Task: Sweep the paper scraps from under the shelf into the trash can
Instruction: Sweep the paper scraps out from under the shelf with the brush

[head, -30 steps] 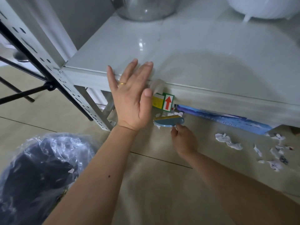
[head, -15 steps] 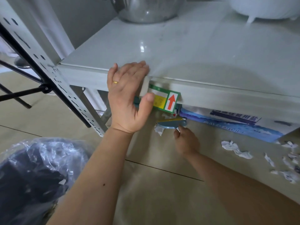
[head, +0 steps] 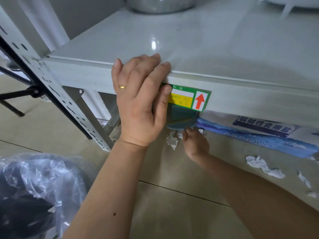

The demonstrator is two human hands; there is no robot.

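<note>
Curled over the shelf (head: pixel 207 49) edge now, flat against it a second ago: left hand (head: pixel 139 104), gripping the lip, thumb pressed beside the green label (head: pixel 189 99). Right hand (head: pixel 196 144) low under the shelf, pinching the blue dustpan (head: pixel 181 124) rim. Paper scraps (head: pixel 173 139) just beside that hand, more strewn rightward; lined trash can (head: pixel 34 187) lower left, well apart

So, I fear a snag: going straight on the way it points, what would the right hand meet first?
The right hand pinches a teal plastic scoop; beyond that, only the dark gap under the white metal shelf shows, depth unclear.
</note>
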